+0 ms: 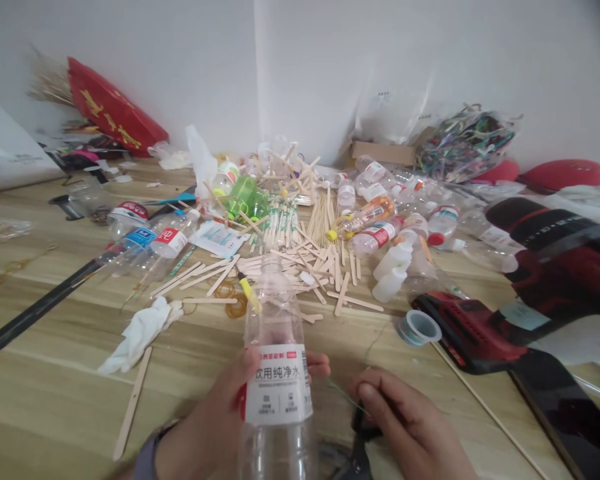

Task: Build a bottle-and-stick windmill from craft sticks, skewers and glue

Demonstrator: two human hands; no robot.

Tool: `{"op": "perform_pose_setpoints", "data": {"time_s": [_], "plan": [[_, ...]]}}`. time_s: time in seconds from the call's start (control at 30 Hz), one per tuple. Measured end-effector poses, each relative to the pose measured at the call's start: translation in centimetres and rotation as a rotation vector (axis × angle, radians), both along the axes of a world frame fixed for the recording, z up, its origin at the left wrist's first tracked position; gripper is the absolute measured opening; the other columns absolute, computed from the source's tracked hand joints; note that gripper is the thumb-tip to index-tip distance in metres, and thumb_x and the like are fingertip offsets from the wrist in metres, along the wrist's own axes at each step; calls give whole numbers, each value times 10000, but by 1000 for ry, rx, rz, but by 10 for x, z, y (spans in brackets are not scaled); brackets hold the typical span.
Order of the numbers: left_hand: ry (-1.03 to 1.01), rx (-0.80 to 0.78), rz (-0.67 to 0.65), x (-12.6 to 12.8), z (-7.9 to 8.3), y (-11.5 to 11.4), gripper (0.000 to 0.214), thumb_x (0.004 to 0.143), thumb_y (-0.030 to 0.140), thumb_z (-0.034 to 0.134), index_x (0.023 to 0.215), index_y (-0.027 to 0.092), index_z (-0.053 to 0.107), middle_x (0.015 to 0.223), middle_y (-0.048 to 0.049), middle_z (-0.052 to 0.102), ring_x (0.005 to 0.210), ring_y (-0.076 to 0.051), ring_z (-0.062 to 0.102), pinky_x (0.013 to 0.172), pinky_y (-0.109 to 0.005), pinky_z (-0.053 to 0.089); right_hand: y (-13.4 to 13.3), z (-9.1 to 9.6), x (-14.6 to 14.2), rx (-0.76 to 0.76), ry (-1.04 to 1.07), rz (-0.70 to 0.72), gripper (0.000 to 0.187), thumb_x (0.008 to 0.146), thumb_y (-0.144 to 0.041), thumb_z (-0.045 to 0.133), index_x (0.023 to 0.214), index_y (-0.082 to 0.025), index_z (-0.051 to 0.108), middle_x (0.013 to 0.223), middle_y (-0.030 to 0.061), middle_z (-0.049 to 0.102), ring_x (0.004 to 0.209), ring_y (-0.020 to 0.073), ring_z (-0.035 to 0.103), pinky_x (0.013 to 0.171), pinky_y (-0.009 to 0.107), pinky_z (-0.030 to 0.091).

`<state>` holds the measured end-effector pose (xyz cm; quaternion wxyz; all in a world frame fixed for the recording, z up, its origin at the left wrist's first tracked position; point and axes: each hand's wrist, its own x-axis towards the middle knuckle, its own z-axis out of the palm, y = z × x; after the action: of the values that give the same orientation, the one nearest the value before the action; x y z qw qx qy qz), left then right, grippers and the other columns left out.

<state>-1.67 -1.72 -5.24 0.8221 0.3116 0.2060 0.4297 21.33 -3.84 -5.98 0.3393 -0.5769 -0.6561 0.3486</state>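
Note:
My left hand [215,417] is wrapped round a clear empty plastic bottle [279,353] with a white and red label, held at the bottom centre with its neck pointing away from me. My right hand [410,423] is closed in a pinch just right of the bottle, over a dark tool [360,433] that looks like pliers or scissors. A thin wire [347,395] runs from that hand toward the bottle. A small spool of wire [420,327] lies on the wooden table [55,373] above my right hand.
A heap of wooden craft sticks [305,257] and skewers covers the table's middle, with several empty bottles [400,220] around it. A red and black power drill [525,287] lies at the right. A white cloth [140,330], rubber bands [233,300] and a black rod [35,310] lie left.

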Motion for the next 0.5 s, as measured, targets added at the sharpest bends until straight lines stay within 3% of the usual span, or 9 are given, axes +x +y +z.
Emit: {"op": "perform_pose_setpoints", "data": {"time_s": [0.1, 0.27, 0.37, 0.5], "plan": [[61, 9, 76, 2, 0, 1, 422, 883, 578, 594, 1109, 249, 729, 1171, -77, 734, 1161, -277, 649, 950, -369, 501, 4, 5, 9, -45, -45, 53, 394, 957, -473, 452, 720, -220, 641, 615, -4, 605, 563, 143, 578, 517, 197, 468], [218, -33, 66, 4, 4, -1, 587, 804, 681, 615, 1107, 189, 719, 1189, -113, 722, 1168, -309, 632, 935, -380, 500, 3, 10, 16, -20, -106, 111, 301, 900, -423, 543, 781, -246, 755, 684, 12, 723, 626, 168, 684, 574, 205, 527], [349, -24, 82, 7, 4, -1, 601, 718, 664, 718, 1065, 174, 683, 1126, -118, 735, 1031, -296, 675, 846, -362, 517, 4, 12, 22, -5, -81, -10, 305, 870, -455, 576, 783, -250, 785, 795, 32, 781, 726, 203, 736, 633, 218, 578], [503, -20, 45, 11, 2, 0, 598, 692, 591, 774, 1105, 189, 613, 955, -47, 721, 841, -215, 667, 742, -301, 493, 6, 20, 33, 41, -48, -250, 278, 809, -490, 647, 856, -270, 811, 901, 35, 799, 812, 232, 759, 716, 243, 615]]}}
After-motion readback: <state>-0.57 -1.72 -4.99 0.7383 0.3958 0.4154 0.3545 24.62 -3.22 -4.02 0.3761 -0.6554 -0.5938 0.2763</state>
